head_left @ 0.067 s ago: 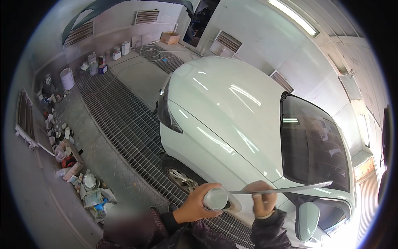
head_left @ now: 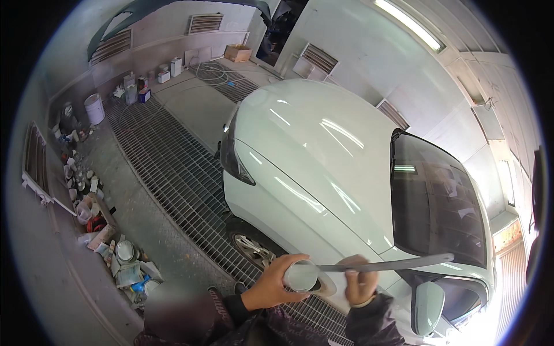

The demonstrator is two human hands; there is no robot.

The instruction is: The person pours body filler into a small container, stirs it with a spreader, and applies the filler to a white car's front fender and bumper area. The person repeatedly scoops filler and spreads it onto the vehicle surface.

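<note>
My left hand (head_left: 268, 289) is wrapped round a small cup (head_left: 299, 277) of pale grey paint-like material. My right hand (head_left: 362, 284) grips a long, flat grey stick (head_left: 416, 259); one end reaches to the cup, the other points right. Both hands are low in the view, in front of the white car's (head_left: 306, 150) front fender. The right fingers are slightly blurred.
The car's wheel (head_left: 248, 242) and side mirror (head_left: 428, 307) are beside my hands. A floor grating (head_left: 167, 167) runs along the car. Cans and clutter (head_left: 126, 251), a white bucket (head_left: 93, 109), a coiled hose (head_left: 210, 71) and a cardboard box (head_left: 237, 53) line the walls.
My right hand and the stick have shifted slightly left. My left hand with the cup stays in nearly the same place.
</note>
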